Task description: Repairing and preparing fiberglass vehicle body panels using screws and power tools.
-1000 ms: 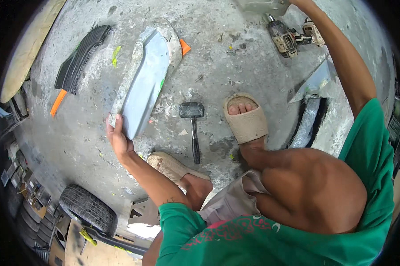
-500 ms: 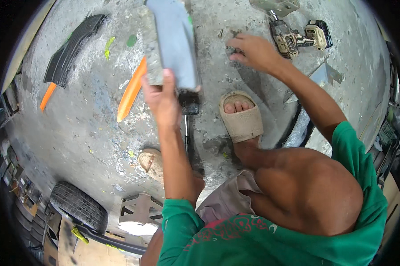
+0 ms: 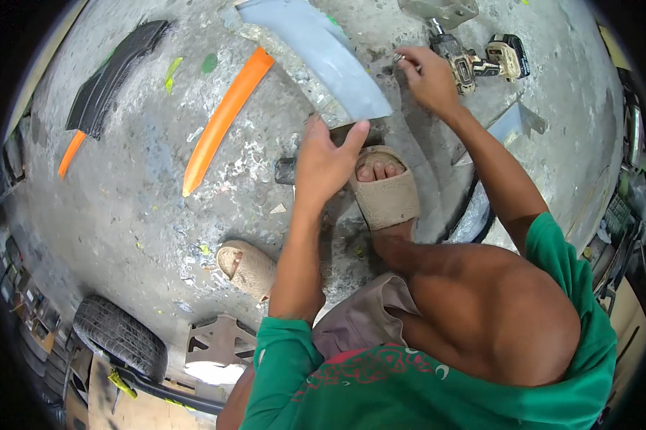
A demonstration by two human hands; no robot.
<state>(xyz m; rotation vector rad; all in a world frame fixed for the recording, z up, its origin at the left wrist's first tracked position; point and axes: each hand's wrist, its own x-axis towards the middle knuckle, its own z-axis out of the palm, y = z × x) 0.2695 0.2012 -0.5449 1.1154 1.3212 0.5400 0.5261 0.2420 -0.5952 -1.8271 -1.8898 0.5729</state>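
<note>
My left hand [image 3: 326, 161] grips the near end of a long grey-blue body panel [image 3: 316, 50], which reaches up and to the left across the concrete floor. My right hand [image 3: 427, 75] is beside the panel's right edge, its fingertips pinched on a small metal piece [image 3: 398, 57]. A cordless drill [image 3: 473, 61] lies just right of that hand. A hammer [image 3: 286, 170] lies on the floor, mostly hidden under my left hand. My sandalled foot [image 3: 384, 190] rests just below the panel's near end.
An orange strip [image 3: 223, 118] lies left of the panel, and a black trim piece [image 3: 115, 79] with an orange end lies further left. Another grey panel [image 3: 505, 129] sits at the right. A tyre [image 3: 119, 333] and a metal stand [image 3: 219, 340] are at the lower left.
My left hand swung the grey panel from the left to the centre and uncovered the orange strip. My right hand came back from the far right, went down to the floor, and now pinches a small piece.
</note>
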